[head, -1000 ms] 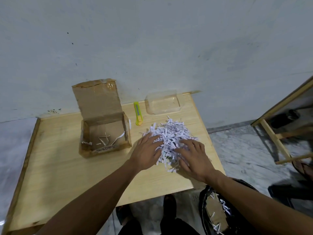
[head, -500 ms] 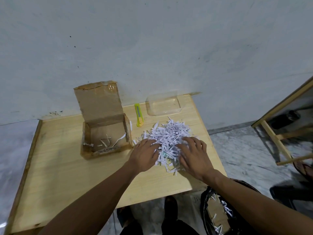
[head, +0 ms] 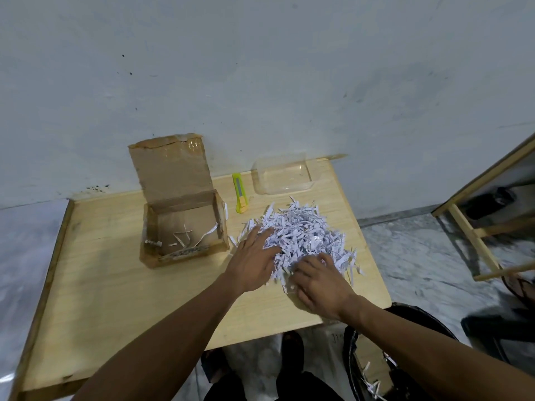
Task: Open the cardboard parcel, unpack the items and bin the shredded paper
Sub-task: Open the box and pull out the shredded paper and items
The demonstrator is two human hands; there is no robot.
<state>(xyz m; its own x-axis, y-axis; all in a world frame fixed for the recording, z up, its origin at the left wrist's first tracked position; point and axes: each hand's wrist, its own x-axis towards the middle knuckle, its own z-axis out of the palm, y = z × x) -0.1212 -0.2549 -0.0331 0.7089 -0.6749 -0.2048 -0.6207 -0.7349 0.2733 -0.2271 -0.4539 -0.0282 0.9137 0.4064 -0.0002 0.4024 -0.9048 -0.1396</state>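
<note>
Resting flat, fingers spread, left hand [head: 254, 263] and right hand [head: 320, 282] press shredded paper [head: 301, 233] on wooden table [head: 115, 285].

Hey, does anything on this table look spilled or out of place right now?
Yes: shredded paper is heaped loose on the table beside the open cardboard box, with a few strips left inside. The bin is down on the floor.

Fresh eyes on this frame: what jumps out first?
The heap of shredded paper on the right half of the wooden table, with the left hand and right hand pressed into its near side. To its left stands the open cardboard parcel, lid up against the wall, only a few strips inside. A black-lined bin sits on the floor off the table's near right corner, some shreds already in it.
</note>
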